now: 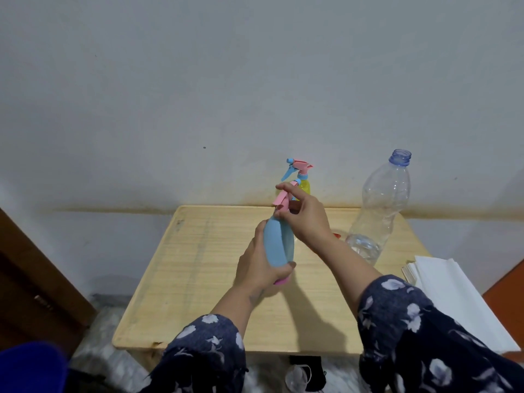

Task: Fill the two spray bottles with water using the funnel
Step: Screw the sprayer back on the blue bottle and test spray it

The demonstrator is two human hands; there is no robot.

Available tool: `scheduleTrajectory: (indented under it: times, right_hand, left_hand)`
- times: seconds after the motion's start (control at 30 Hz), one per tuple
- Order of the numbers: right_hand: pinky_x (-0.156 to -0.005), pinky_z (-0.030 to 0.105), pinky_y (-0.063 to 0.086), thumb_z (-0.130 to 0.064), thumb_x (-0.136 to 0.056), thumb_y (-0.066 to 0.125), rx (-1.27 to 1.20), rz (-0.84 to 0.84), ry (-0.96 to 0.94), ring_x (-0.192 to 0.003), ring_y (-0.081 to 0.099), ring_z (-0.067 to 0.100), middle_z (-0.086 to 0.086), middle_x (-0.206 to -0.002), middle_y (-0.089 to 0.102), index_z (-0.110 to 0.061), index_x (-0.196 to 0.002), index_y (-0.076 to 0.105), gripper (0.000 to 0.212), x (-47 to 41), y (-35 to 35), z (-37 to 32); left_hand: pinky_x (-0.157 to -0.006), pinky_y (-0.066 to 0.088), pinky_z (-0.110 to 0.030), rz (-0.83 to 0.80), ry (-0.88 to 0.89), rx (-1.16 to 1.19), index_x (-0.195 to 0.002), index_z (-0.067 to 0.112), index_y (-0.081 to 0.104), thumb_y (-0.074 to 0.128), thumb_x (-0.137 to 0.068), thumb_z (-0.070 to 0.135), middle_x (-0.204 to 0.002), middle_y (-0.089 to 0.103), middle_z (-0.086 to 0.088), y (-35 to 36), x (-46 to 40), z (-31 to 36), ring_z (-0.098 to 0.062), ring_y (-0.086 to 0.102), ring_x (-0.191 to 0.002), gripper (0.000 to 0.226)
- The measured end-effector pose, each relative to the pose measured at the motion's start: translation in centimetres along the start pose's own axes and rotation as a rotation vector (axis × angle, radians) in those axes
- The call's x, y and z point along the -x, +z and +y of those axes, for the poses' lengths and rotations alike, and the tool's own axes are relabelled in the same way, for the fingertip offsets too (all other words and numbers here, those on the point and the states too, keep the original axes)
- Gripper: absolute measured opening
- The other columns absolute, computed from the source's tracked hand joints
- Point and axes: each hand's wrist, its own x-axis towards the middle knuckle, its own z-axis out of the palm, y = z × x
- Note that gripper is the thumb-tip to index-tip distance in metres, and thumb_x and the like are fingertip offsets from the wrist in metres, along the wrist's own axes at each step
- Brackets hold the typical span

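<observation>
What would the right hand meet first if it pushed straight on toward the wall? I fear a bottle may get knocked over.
Likely the yellow bottle, standing just beyond the right hand and the blue bottle's pink head it grips. Depth is unclear; the gap may be wider than it looks.

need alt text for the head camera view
Over a wooden table, the left hand holds a blue spray bottle while the right hand grips its pink spray head. Behind stand a yellow spray bottle and an uncapped clear plastic bottle.

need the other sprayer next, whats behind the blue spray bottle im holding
The yellow spray bottle stands behind the blue spray bottle, by the wall. Its lower body is hidden by the right hand.
</observation>
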Motion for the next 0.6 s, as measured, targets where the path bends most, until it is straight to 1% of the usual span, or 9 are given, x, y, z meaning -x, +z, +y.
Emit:
scheduleTrajectory:
  times: [0.07, 0.2, 0.3, 0.37, 0.43, 0.47, 0.5, 0.53, 0.6]
  right_hand:
    - [-0.061, 0.003, 0.042, -0.005, -0.077, 0.07, 0.027, 0.033, -0.01, -0.079, 0.063, 0.006, 0.004, -0.093, 0.072, -0.034, -0.123, 0.059, 0.056, 0.0, 0.2, 0.3]
    - [-0.067, 0.005, 0.041, -0.011, -0.083, 0.066, 0.015, 0.045, -0.025, -0.084, 0.056, 0.015, 0.01, -0.097, 0.064, -0.035, -0.141, 0.042, 0.068, 0.0, 0.4, 0.7]
    - [-0.087, 0.024, 0.04, -0.036, -0.081, 0.069, 0.184, 0.165, 0.012, -0.095, 0.043, 0.02, 0.008, -0.103, 0.04, -0.042, -0.145, 0.025, 0.078, -0.4, 1.0, 1.6]
    - [-0.09, 0.029, 0.038, -0.044, -0.083, 0.065, 0.171, 0.138, 0.06, -0.099, 0.042, 0.023, 0.007, -0.108, 0.035, -0.045, -0.148, 0.011, 0.084, -0.8, 1.2, 2.0]
    - [-0.084, 0.029, 0.038, -0.041, -0.09, 0.058, 0.083, 0.067, 0.071, -0.109, 0.049, 0.025, 0.009, -0.121, 0.047, -0.043, -0.149, 0.002, 0.081, -1.0, 1.3, 2.2]
    - [-0.085, 0.028, 0.037, -0.039, -0.094, 0.054, 0.037, 0.045, 0.07, -0.12, 0.049, 0.026, 0.007, -0.137, 0.046, -0.041, -0.15, 0.001, 0.077, -1.1, 1.3, 2.3]
    - [-0.088, 0.027, 0.036, -0.038, -0.096, 0.05, 0.011, 0.033, 0.068, -0.129, 0.045, 0.026, 0.003, -0.15, 0.037, -0.039, -0.15, 0.002, 0.073, -0.9, 1.4, 2.3]
    - [-0.09, 0.027, 0.034, -0.038, -0.098, 0.046, 0.01, 0.024, 0.068, -0.135, 0.04, 0.026, -0.001, -0.155, 0.029, -0.037, -0.151, 0.003, 0.068, -0.8, 1.4, 2.4]
    - [-0.091, 0.027, 0.032, -0.041, -0.1, 0.039, 0.035, -0.004, 0.09, -0.135, 0.04, 0.027, -0.003, -0.156, 0.028, -0.036, -0.151, 0.006, 0.061, -0.4, 1.2, 2.9]
  left_hand:
    - [-0.073, 0.054, -0.038, 0.049, -0.013, -0.028, -0.133, 0.058, 0.011, 0.079, -0.062, 0.048, -0.112, 0.055, 0.011, 0.4, 0.2, 0.3, -0.023, 0.059, -0.092, 0.098]
    - [-0.073, 0.054, -0.039, 0.101, -0.025, -0.068, -0.136, 0.056, 0.012, 0.079, -0.064, 0.049, -0.117, 0.055, 0.011, 0.8, 0.3, 0.7, -0.022, 0.06, -0.092, 0.098]
    - [-0.076, 0.054, -0.038, 0.132, -0.03, -0.098, -0.141, 0.049, 0.01, 0.08, -0.068, 0.049, -0.125, 0.052, 0.009, 1.6, 0.7, 1.4, -0.022, 0.06, -0.098, 0.101]
    - [-0.075, 0.052, -0.036, 0.134, -0.025, -0.138, -0.144, 0.045, 0.008, 0.079, -0.069, 0.051, -0.128, 0.049, 0.006, 2.2, 1.2, 1.6, -0.022, 0.059, -0.101, 0.104]
    - [-0.074, 0.052, -0.036, 0.124, -0.014, -0.163, -0.146, 0.043, 0.006, 0.078, -0.068, 0.055, -0.129, 0.048, 0.005, 2.5, 1.7, 1.4, -0.023, 0.059, -0.102, 0.107]
    - [-0.075, 0.053, -0.038, 0.11, -0.012, -0.162, -0.146, 0.043, 0.006, 0.078, -0.066, 0.056, -0.129, 0.048, 0.006, 2.6, 1.8, 1.2, -0.023, 0.059, -0.102, 0.108]
    - [-0.076, 0.053, -0.04, 0.089, -0.004, -0.149, -0.146, 0.044, 0.008, 0.078, -0.065, 0.058, -0.129, 0.049, 0.007, 2.5, 2.0, 1.1, -0.023, 0.059, -0.102, 0.108]
    - [-0.076, 0.053, -0.04, 0.06, 0.011, -0.132, -0.145, 0.045, 0.01, 0.076, -0.065, 0.061, -0.127, 0.05, 0.008, 2.4, 2.2, 0.8, -0.022, 0.06, -0.102, 0.105]
    - [-0.072, 0.05, -0.035, -0.013, 0.058, -0.124, -0.143, 0.045, 0.021, 0.067, -0.073, 0.065, -0.121, 0.054, 0.013, 1.8, 2.7, 0.3, -0.018, 0.063, -0.098, 0.086]
